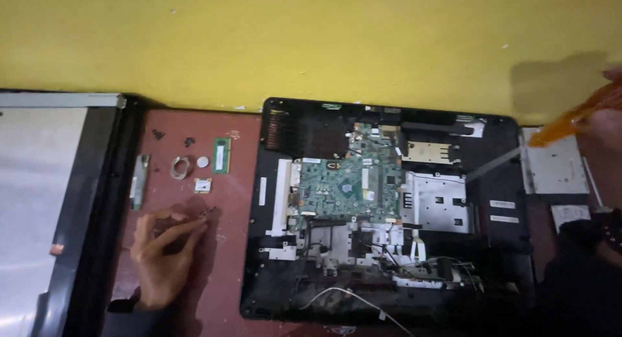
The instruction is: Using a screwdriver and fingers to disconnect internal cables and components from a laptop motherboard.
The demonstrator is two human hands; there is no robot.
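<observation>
Nearest you, your left hand [161, 262] rests on the reddish-brown tabletop [223, 259], thumb and fingertips [202, 225] drawn to a narrow pinch at a cluster of small dark screws [208, 212]; you cannot tell from here whether one is actually between them. Beside it, toward the table's near right, lies the opened black laptop base [389, 207], its cover off so the green circuit board [346, 185] and silver metal bracket plate [437, 211] are exposed, with thin white and black wires [363, 298] trailing at its near edge. Two small white rectangular labels [503, 211] sit on the black plastic at its right side.

Past your left hand, removed parts are laid out apart, seemingly to keep them sorted: a small white square card [203, 185], a metal ring [179, 167], a silver coin cell [203, 161], a green memory stick [221, 156] and a grey metal strip [138, 180]. Along the left edge rests a detached flat display panel [39, 201].

At the far right, your right hand [602, 130] is closed around an orange translucent screwdriver handle [573, 120], its shaft angled toward the base, above a silver flat drive [556, 167]. Behind stands a yellow wall [291, 45].
</observation>
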